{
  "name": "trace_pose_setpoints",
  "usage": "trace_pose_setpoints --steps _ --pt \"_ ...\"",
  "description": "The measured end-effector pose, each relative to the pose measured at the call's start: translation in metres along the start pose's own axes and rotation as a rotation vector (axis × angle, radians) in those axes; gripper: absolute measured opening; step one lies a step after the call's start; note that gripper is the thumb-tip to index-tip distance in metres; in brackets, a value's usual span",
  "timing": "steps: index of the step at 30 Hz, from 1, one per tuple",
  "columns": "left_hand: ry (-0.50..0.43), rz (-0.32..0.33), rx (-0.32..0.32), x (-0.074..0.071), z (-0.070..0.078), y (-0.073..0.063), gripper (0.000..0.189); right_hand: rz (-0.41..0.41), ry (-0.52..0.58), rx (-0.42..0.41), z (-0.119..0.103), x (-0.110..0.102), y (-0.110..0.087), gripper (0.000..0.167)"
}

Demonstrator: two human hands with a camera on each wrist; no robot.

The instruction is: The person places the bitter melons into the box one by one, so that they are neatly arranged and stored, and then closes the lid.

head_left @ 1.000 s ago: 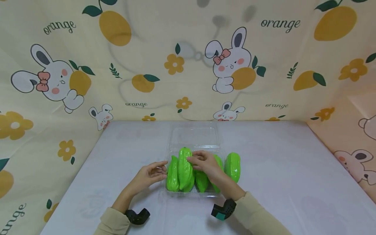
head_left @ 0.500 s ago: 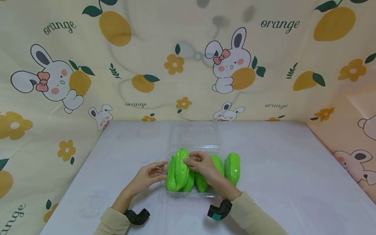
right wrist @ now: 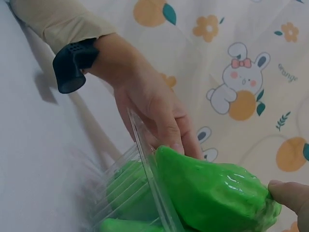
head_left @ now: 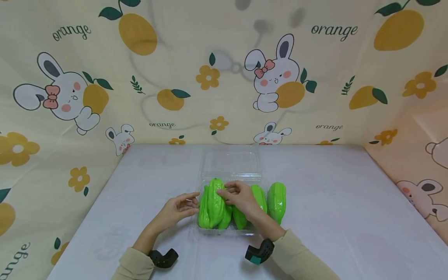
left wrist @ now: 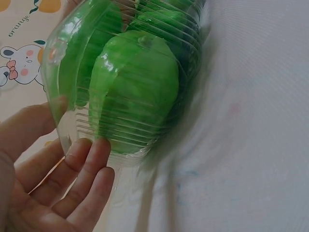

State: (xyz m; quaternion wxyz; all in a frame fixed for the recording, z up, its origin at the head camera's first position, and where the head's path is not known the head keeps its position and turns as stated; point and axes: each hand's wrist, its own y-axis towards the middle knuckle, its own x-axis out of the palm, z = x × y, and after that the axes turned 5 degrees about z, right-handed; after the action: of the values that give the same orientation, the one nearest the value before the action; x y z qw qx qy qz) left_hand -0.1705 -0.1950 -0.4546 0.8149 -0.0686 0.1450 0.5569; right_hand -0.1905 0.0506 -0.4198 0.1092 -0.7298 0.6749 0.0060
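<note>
Top green fruit (head_left: 216,206) lies over others in clear box (head_left: 227,232). Right hand (head_left: 241,197): thumb on it, grip unclear. Left hand (head_left: 179,206) loose against box. Probably light, slick; pinch mid-body.

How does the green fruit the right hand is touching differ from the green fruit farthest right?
The handled fruit sits among others in the clear container; the farthest-right fruit lies outside it. The right hand touches the handled fruit; neither hand touches the farthest-right fruit. Both are glossy green.
</note>
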Motion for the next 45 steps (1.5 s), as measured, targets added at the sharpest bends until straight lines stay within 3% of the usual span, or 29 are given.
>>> trace_pose_setpoints --steps 12,45 --pt "0.003 0.001 0.002 0.000 0.001 0.001 0.057 -0.076 0.007 0.043 -0.003 -0.003 -0.002 0.039" --pt "0.015 0.005 -0.011 0.001 0.002 0.000 0.058 -0.100 0.031 0.043 -0.009 -0.025 -0.018 0.036"
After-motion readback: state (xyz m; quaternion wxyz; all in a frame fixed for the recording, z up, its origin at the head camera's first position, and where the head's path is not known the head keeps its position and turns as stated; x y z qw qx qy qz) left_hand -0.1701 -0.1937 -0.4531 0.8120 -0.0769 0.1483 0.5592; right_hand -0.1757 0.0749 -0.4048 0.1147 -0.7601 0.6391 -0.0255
